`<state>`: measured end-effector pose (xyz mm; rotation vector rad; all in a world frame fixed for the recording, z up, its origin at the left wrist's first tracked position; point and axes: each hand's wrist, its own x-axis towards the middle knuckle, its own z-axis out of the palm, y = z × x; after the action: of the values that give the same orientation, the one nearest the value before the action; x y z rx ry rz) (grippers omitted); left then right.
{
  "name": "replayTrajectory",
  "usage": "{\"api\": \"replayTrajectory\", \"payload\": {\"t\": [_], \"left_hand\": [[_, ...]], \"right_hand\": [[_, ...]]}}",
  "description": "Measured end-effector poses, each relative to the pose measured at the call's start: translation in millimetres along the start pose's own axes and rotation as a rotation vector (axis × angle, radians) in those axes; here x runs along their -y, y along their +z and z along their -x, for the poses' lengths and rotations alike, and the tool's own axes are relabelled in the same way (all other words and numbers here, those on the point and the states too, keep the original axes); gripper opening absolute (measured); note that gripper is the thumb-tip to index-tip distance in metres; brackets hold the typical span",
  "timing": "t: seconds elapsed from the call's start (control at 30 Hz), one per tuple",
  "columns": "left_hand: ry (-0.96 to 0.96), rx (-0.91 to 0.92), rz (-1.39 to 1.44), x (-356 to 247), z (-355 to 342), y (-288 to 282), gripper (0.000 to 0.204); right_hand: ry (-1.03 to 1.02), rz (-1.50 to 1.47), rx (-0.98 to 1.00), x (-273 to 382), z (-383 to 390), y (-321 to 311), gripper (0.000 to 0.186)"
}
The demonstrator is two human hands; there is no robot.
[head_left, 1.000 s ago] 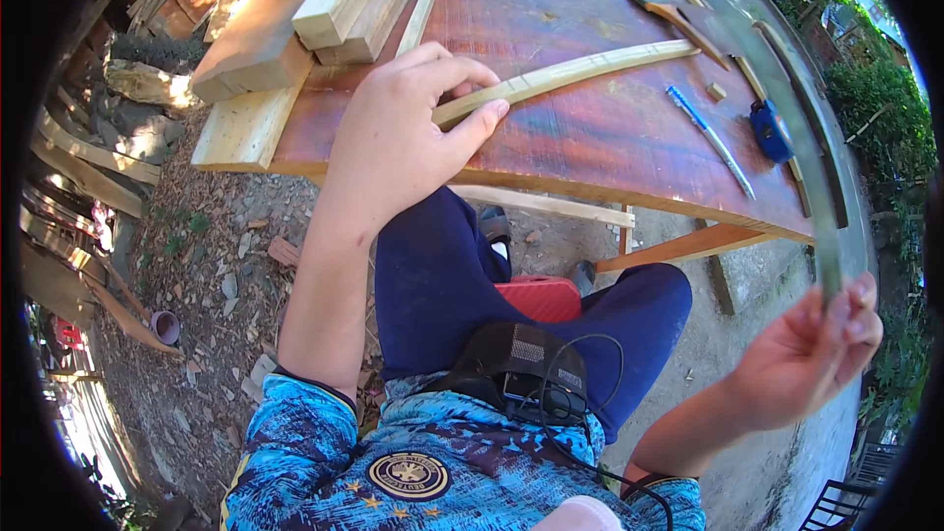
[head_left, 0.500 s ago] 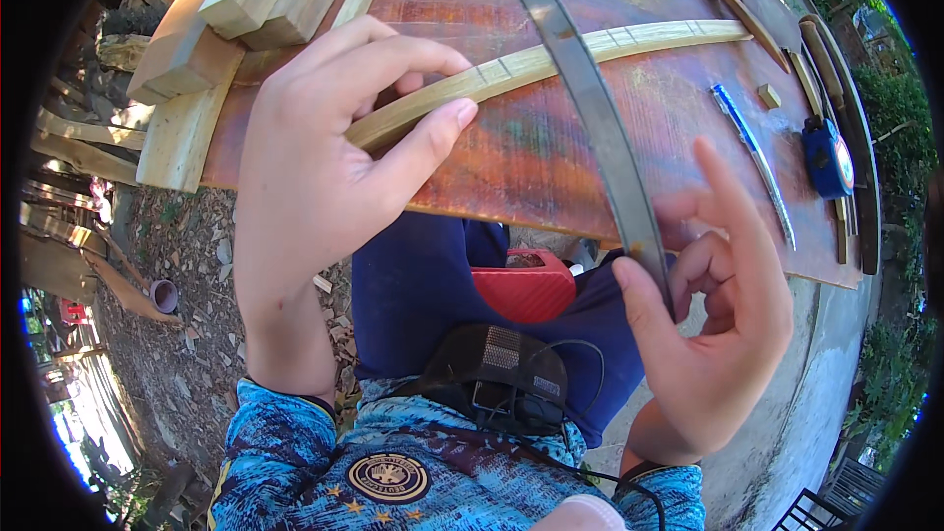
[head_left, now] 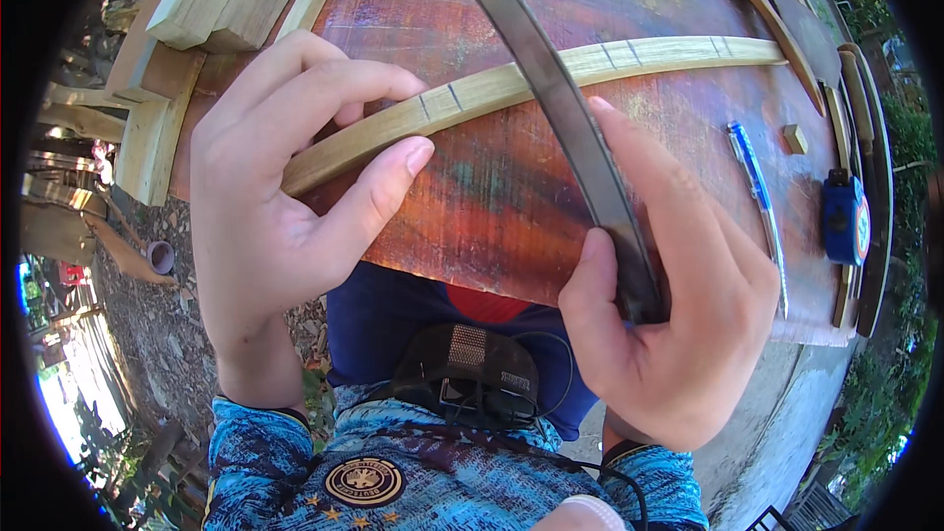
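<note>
Pinching the marked wooden strip (head_left: 492, 90) at its left end, seemingly for steadiness over the table (head_left: 462, 216), is the left hand (head_left: 270, 172); the right hand (head_left: 678, 310) grips a dark metal strip (head_left: 559, 88) crossing it, contact unclear.

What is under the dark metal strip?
The pale wooden stick passes under the dark metal strip, with the reddish tabletop below. The stretch it covers is hidden, so any marks there cannot be seen.

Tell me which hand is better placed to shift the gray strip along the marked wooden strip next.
The right hand, most likely: it grips the near end of the gray strip. The left hand is occupied, holding the wooden strip toward its left end.
</note>
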<state>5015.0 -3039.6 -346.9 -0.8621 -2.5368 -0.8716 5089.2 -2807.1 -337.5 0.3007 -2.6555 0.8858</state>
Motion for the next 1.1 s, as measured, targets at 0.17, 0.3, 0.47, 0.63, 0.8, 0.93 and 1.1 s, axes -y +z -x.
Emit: {"api": "replayTrajectory", "payload": {"t": [0.17,0.3,0.47,0.63,0.8,0.93,1.1], "left_hand": [[-0.038,0.023,-0.026,-2,4,-1,0.028],[-0.047,0.005,-0.021,-3,5,-1,0.027],[-0.017,0.029,0.004,-10,-1,0,0.027],[-0.023,0.002,0.144,3,2,8,0.024],[0.045,-0.104,0.15,8,7,6,0.025],[0.015,-0.118,0.167,11,9,8,0.024],[0.04,-0.124,0.144,12,10,6,0.022]], "right_hand": [[-0.016,-0.028,0.042,-1,-1,1,0.053],[0.012,0.009,0.089,2,1,-3,0.053],[0.042,-0.052,-0.024,0,7,-6,0.04],[0.017,0.041,-0.157,4,8,15,0.031],[-0.033,0.086,-0.191,35,18,29,0.036],[-0.11,0.174,-0.191,45,21,33,0.039],[-0.095,0.207,-0.2,52,26,35,0.041]]}}
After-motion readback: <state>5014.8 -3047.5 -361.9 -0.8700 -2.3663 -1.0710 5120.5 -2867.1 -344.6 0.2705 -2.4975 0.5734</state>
